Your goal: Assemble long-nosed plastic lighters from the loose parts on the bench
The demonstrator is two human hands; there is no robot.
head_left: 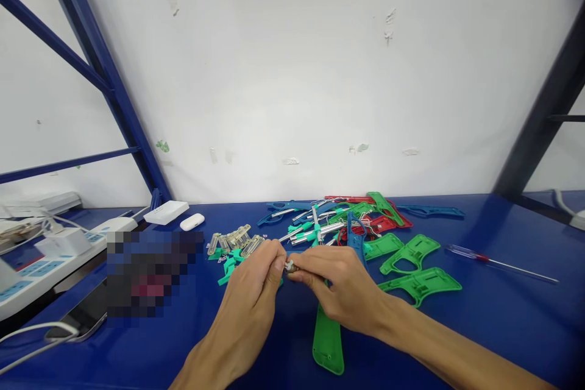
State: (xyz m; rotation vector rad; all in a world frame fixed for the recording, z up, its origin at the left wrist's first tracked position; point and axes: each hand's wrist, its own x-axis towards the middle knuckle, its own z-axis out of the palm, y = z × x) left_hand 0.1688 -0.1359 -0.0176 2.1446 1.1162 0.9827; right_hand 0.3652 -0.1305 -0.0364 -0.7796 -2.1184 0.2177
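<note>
My left hand (249, 298) and my right hand (340, 283) meet over the blue table (479, 329), fingers pinched together on a small metal part (289, 266) held between their tips. A long green plastic handle piece (328, 344) lies under my right hand, pointing toward me. Just beyond my hands lies a heap of green, red and blue plastic gun-shaped shells (365, 219) mixed with metal tubes (315, 231). Left of it sit several small clear parts with teal pieces (233, 244).
Three green shells (418, 268) lie to the right, and beyond them a red-handled screwdriver (498, 263). At left are a white power strip (50, 256), a white box (166, 212), an earbud case (192, 221), a phone with cables (77, 323). Blue rack struts stand on both sides.
</note>
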